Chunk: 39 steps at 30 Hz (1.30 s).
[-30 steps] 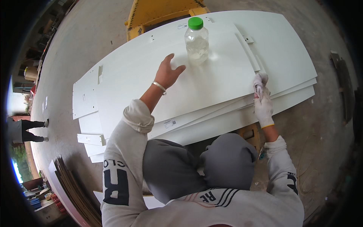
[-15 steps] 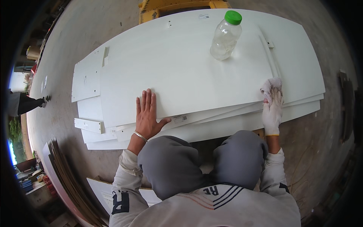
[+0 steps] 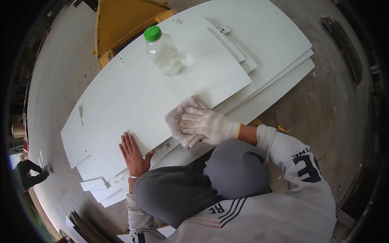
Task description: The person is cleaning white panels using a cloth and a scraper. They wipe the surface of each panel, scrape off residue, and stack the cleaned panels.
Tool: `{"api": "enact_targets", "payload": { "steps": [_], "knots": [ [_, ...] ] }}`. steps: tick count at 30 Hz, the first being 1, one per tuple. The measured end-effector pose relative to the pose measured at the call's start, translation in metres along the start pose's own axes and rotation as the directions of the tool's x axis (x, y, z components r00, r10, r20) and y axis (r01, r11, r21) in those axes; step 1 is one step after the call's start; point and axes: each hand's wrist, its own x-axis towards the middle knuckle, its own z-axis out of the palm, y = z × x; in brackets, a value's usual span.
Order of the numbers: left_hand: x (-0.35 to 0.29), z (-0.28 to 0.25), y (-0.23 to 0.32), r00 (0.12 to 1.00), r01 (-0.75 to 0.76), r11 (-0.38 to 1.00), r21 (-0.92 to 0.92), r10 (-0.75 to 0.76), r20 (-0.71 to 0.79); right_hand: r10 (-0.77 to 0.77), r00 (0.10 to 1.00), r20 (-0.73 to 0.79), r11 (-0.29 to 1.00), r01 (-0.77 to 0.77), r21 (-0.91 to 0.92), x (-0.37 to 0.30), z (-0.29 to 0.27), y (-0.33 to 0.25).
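Cloth (image 3: 176,117): It lay crumpled in the middle of the frame, on the top white panel (image 3: 121,101), and its lower part passed over the panel's near edge.
Right hand (image 3: 204,125): In a white glove, it lay over the cloth with the fingers nearly straight; whether they gripped the cloth or only pressed it, I could not tell.
Left hand (image 3: 135,160): Bare, at the lower left of the frame, it rested on the panel near its edge, with fingers open and thumb apart.
Good wiping: The step seemed to be wiping, and in my judgement it needed a flat palm, even pressure and long overlapping strokes. The loose cloth corner was better folded in, so that it could not catch on the edge.
Steadying: The left palm was best kept flat and out of the cloth's path.
Bottle (image 3: 165,56): It stood on the panel, upper middle of the frame; I judged that careful strokes should go around it.
Count, handled things: One cloth, one glove, one top panel; at least two more panel edges showed below it.
Count, other things: One clear bottle with one green lid (image 3: 152,33), one bracelet (image 3: 133,177), one yellow metal frame (image 3: 121,28) at upper left.
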Motion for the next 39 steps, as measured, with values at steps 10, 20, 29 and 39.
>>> {"api": "enact_targets", "payload": {
  "steps": [10, 20, 29, 39],
  "knots": [
    [-0.013, -0.003, -0.023, 0.998, 0.01, 0.999, 0.043, -0.012, 0.062, -0.36, 0.93, 0.075, 0.932, 0.354, 0.083, 0.056, 0.029, -0.008],
    [-0.061, 0.011, -0.027, 0.946, 0.228, 0.969, -0.093, -0.243, -0.214, -0.292, 0.876, 0.383, 0.936, 0.345, -0.076, 0.048, -0.023, 0.013],
    [-0.109, 0.04, -0.024, 0.635, 0.404, 0.813, -0.42, -0.579, -0.511, -0.166, 0.843, 0.511, 0.966, 0.242, -0.085, 0.272, 0.083, -0.047],
    [-0.069, 0.027, -0.007, 0.841, 0.307, 0.87, -0.387, -0.438, -0.318, 0.514, 0.854, 0.086, 0.749, -0.397, -0.53, 0.342, 0.097, 0.044]
  ]
}}
